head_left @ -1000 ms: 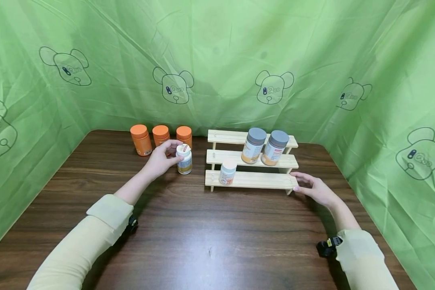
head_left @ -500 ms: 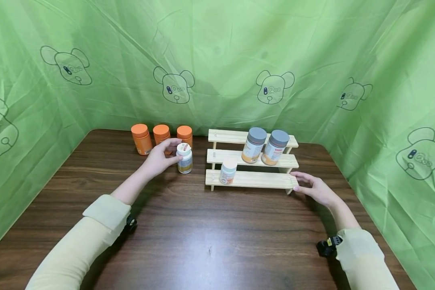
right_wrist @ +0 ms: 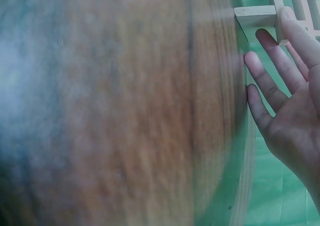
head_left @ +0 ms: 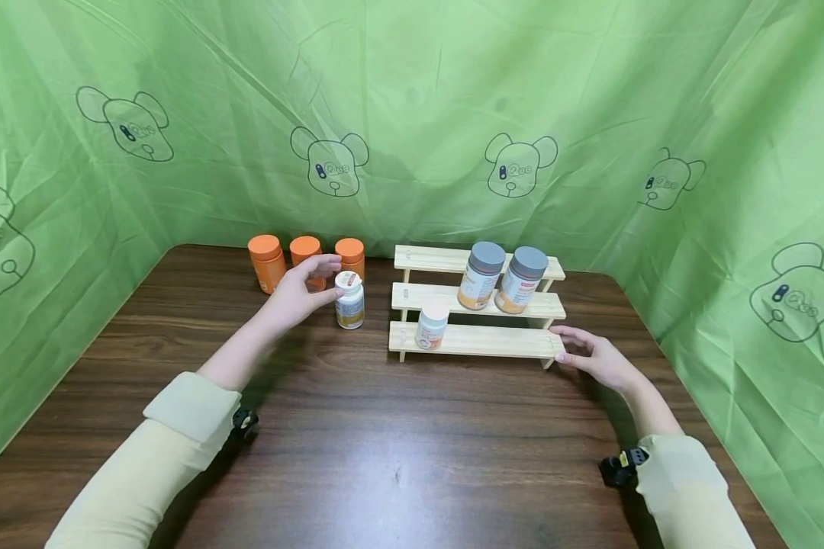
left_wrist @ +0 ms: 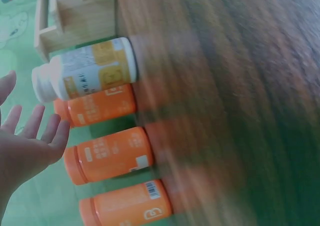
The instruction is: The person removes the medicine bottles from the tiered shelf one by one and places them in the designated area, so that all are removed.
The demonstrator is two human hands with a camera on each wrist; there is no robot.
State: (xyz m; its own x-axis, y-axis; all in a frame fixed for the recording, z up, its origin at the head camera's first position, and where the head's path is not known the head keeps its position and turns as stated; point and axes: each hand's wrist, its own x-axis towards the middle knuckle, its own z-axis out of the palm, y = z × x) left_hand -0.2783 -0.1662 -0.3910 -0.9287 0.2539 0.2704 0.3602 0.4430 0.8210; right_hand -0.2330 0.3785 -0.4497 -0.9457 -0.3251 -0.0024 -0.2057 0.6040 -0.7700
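My left hand is open just left of a white-capped bottle standing upright on the table. In the left wrist view its spread fingers are apart from that bottle, whose label is white and yellow. At the right end of a three-step wooden display rack, my right hand holds the lowest shelf, thumb at the front edge and index finger at the back. The right wrist view shows the other fingers extended and spread. A small white bottle stands on the lowest step, at its left.
Two grey-capped bottles stand side by side on the rack's middle step. Behind my left hand, three orange bottles form a row near the back edge of the dark wooden table. Green cloth hangs behind and at both sides.
My left fingers have let go of the white-capped bottle and drawn back slightly to the left. The bottle stays in place. My right hand and the rack have not moved.
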